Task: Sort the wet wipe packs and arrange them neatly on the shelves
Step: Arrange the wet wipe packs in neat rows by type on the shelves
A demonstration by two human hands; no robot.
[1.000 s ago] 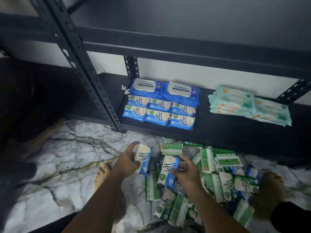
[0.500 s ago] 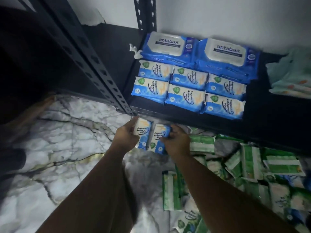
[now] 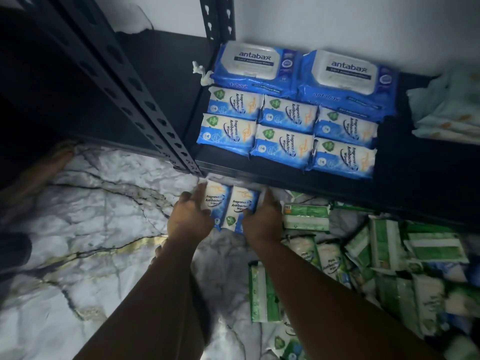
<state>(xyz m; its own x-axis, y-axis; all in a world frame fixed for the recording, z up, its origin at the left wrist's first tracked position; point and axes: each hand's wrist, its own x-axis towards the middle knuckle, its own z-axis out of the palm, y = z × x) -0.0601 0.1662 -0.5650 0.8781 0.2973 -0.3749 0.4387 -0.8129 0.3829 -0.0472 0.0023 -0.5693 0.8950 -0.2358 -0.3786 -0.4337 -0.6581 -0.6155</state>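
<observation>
My left hand (image 3: 188,219) grips a small blue and white wipe pack (image 3: 217,201), and my right hand (image 3: 262,220) grips a second one (image 3: 242,203). The two packs are side by side, just below the front edge of the black shelf (image 3: 285,183). On the shelf lie several matching small blue packs (image 3: 283,131) in two rows. Behind them sit two large blue Antabax packs (image 3: 254,66). A heap of green and white packs (image 3: 384,261) covers the floor at the right.
A black perforated upright (image 3: 145,110) of the rack slants down to the shelf's front left corner. Pale teal packs (image 3: 446,110) are stacked at the shelf's right end. The marble-pattern floor (image 3: 91,242) spreads to the left. A white wall stands behind the rack.
Both hands lifted a small blue pack each from the floor heap and brought them together side by side up to the shelf's front edge. The camera has moved closer to the shelf.
</observation>
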